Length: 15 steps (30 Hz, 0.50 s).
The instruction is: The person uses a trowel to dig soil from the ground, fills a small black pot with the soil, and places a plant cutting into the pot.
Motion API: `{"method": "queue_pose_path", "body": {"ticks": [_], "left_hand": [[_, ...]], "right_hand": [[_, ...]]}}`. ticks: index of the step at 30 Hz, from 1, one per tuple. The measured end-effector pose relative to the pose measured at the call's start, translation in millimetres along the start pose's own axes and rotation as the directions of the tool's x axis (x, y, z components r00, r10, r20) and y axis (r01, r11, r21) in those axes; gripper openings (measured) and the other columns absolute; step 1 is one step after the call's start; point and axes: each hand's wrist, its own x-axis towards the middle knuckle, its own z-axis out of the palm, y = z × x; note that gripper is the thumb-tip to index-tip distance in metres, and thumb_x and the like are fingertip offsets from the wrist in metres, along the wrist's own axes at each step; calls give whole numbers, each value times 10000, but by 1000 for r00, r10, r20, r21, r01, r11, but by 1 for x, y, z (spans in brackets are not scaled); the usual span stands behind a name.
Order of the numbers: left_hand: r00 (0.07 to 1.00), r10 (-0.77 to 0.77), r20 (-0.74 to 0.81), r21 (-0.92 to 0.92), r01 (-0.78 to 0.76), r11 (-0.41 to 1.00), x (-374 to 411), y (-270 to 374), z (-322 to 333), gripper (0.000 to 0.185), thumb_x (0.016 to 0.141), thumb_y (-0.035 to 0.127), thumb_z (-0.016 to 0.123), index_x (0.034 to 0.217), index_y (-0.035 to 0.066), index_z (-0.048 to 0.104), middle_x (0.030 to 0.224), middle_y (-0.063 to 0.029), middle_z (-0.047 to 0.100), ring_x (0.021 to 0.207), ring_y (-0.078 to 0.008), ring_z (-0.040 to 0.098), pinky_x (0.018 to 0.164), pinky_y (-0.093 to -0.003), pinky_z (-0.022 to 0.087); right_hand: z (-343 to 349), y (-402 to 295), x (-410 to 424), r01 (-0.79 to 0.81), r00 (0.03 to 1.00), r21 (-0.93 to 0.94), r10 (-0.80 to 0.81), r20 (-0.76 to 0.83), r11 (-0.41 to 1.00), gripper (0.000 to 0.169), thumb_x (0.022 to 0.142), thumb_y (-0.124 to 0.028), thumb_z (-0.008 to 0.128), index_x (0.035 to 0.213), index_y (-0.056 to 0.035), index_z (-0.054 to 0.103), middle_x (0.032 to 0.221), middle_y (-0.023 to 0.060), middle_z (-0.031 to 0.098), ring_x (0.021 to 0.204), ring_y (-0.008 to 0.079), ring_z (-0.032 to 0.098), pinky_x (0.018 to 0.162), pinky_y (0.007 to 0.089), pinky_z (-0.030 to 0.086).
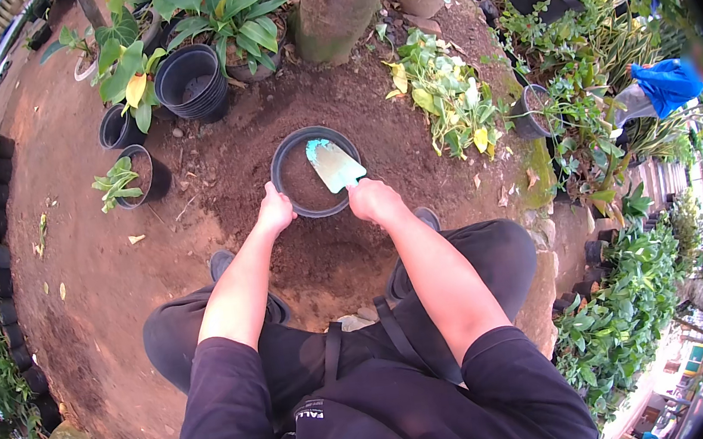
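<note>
A round black plastic plant pot (pixel 275 163) with dark soil in it stands on loose soil in front of me. My left hand (pixel 276 209) grips its rim at the lower left. My right hand (pixel 375 200) is closed round the handle of a hand trowel (pixel 335 164), at the pot's lower right rim. The trowel's broad blade, worn metal with turquoise paint, lies over the soil inside the pot and points up and left. My fist hides the handle.
Left stand a pot with a leafy cutting (pixel 155 177), an empty pot (pixel 117 129) and stacked black pots (pixel 192 85). A tree trunk (pixel 334 13) rises beyond. Cut leafy vines (pixel 447 91) lie right, before a potted plant (pixel 531 111). A person in blue (pixel 668 87) is far right.
</note>
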Motion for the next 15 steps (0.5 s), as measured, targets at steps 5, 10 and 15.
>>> {"method": "queue_pose_path", "body": {"ticks": [5,10,15], "left_hand": [[997,-50,-66,-25,49,999,-8,-4,6,444,885,63,361,1296,-8,212,808,-135,581,590,-209,617,570,-338,509],[996,-56,-65,-172,44,984,-5,1,17,422,868,31,379,1263,-8,236,822,-123,566,556,-189,590,521,-324,497],[992,-119,-46,-279,102,955,-13,0,21,398,874,46,378,1241,-4,230,813,-140,569,543,-177,582,431,-299,459]], "right_hand": [[-12,-4,-10,24,999,-27,-23,40,999,455,945,-370,331,1143,-35,567,1185,159,563,1110,319,532,913,416,435],[12,5,6,39,997,5,-38,-69,999,467,940,-377,333,1140,-24,564,1177,178,563,1103,324,536,917,425,429],[-3,-4,-3,30,998,-13,-29,55,999,472,938,-379,331,1147,-25,563,1180,191,557,1108,322,533,930,417,420]]}}
